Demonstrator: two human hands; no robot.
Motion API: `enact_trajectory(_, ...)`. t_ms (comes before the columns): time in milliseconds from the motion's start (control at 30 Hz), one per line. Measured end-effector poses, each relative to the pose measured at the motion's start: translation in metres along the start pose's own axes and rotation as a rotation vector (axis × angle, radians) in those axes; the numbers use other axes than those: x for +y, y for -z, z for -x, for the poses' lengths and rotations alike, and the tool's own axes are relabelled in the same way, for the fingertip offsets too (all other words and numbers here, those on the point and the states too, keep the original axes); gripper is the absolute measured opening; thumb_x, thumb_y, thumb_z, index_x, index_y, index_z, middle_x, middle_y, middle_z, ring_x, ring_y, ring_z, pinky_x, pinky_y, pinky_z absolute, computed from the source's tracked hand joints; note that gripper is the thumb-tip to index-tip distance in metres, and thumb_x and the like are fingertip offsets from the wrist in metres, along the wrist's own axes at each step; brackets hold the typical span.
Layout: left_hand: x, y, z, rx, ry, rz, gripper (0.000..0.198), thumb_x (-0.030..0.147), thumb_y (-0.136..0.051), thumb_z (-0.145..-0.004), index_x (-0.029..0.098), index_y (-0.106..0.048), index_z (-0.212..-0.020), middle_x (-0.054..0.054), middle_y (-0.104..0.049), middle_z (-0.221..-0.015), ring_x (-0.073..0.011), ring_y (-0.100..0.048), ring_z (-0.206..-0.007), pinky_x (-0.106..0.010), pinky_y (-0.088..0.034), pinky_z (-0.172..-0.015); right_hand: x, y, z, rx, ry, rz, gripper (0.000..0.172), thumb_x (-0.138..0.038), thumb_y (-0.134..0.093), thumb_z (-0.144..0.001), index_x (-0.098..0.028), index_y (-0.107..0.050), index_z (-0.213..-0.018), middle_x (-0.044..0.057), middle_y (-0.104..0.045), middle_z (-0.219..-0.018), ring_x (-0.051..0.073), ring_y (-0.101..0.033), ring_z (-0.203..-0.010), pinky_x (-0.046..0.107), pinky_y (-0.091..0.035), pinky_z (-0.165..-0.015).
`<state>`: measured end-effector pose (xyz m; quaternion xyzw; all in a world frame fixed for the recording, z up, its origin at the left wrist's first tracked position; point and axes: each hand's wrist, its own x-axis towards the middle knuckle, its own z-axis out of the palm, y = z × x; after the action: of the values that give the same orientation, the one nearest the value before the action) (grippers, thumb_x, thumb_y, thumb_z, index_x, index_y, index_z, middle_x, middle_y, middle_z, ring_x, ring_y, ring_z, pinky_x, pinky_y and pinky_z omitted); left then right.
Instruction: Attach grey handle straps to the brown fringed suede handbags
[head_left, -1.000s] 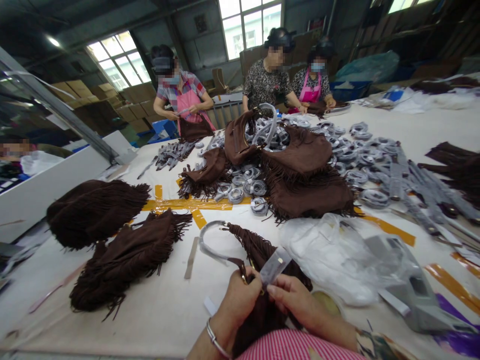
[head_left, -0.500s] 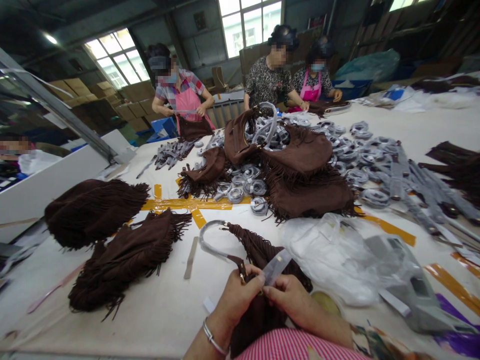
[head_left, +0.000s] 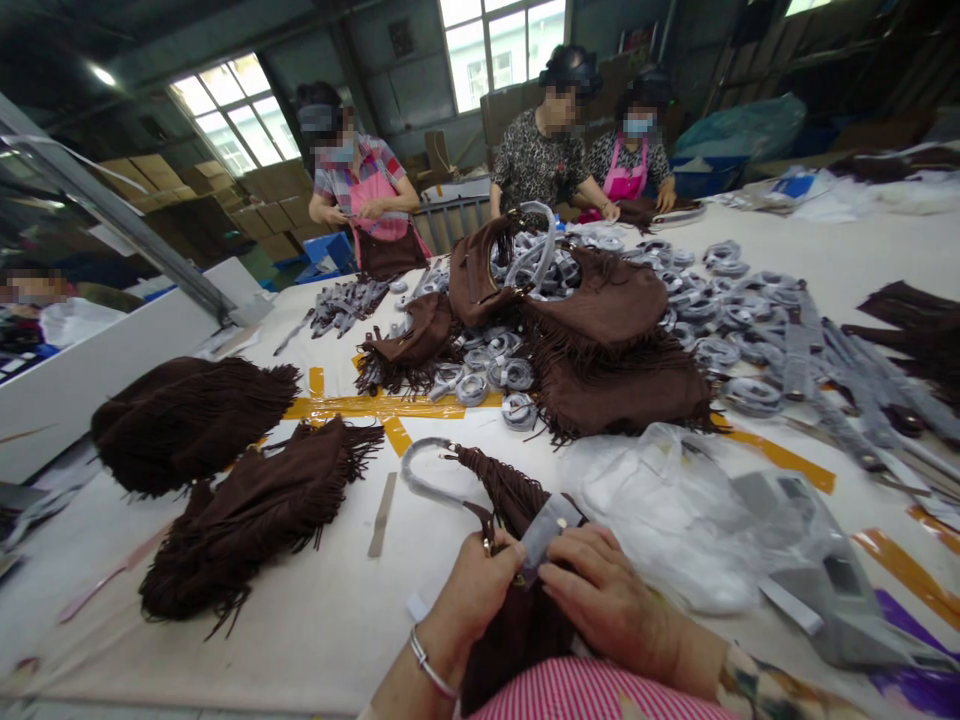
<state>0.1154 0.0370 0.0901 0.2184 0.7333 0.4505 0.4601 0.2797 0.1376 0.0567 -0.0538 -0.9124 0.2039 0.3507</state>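
Note:
A dark brown fringed suede bag point(head_left: 510, 500) lies in front of me at the table's near edge, its handle point(head_left: 431, 480) wrapped in grey film. My left hand point(head_left: 472, 590) pinches the bag at a gold ring where the handle joins. My right hand point(head_left: 607, 595) is closed on a small grey wrapping strip point(head_left: 547, 528) held against the same spot. Both hands touch each other over the bag. A silver bangle point(head_left: 431, 668) sits on my left wrist.
More brown fringed bags lie left point(head_left: 187, 420) and centre point(head_left: 615, 350). Grey coiled wrapped straps point(head_left: 712, 300) cover the table's middle. Crumpled clear plastic bags point(head_left: 675, 510) lie right of my hands. Three other people work at the far edge point(head_left: 540, 150). Yellow tape point(head_left: 375, 408) marks the table.
My right hand has moved up and closer over the strip, which now lies lower against the bag's handle joint. My left hand stays pinched at the ring.

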Motion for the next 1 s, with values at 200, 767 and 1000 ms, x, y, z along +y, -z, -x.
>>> enact_trajectory(200, 0.003, -0.001, -0.004, -0.067, 0.009, -0.027, 0.018, 0.032, -0.062, -0.072, 0.016, -0.061, -0.066, 0.0, -0.057, -0.065, -0.0138, -0.047, -0.067, -0.028, -0.038, -0.064, 0.005, -0.004, -0.013, 0.001, 0.192, 0.055, 0.019, -0.014, -0.051, -0.093, -0.021, -0.068, -0.095, 0.004, -0.066, -0.116, 0.024, -0.051, -0.119, 0.043, -0.027, -0.11)
enact_trajectory(767, 0.012, 0.009, 0.001, -0.259, -0.076, -0.238, 0.007, 0.02, -0.057, -0.07, 0.016, -0.063, -0.072, 0.001, -0.058, -0.069, -0.0135, -0.052, -0.068, -0.027, -0.042, -0.066, -0.004, 0.0, -0.016, -0.425, -0.584, -0.287, 0.021, -0.017, -0.065, -0.08, -0.021, -0.064, -0.1, 0.002, -0.067, -0.095, 0.02, -0.057, -0.089, 0.034, -0.043, -0.08)
enact_trajectory(1000, 0.014, 0.012, 0.003, -0.31, -0.072, -0.372, 0.013, 0.024, -0.062, -0.065, 0.017, -0.064, -0.076, 0.002, -0.057, -0.068, -0.0133, -0.049, -0.066, -0.027, -0.039, -0.06, 0.0, 0.0, -0.027, -0.46, -0.741, -0.46, 0.006, -0.014, -0.068, -0.072, -0.018, -0.068, -0.076, 0.0, -0.067, -0.078, 0.015, -0.06, -0.078, 0.026, -0.041, -0.07)
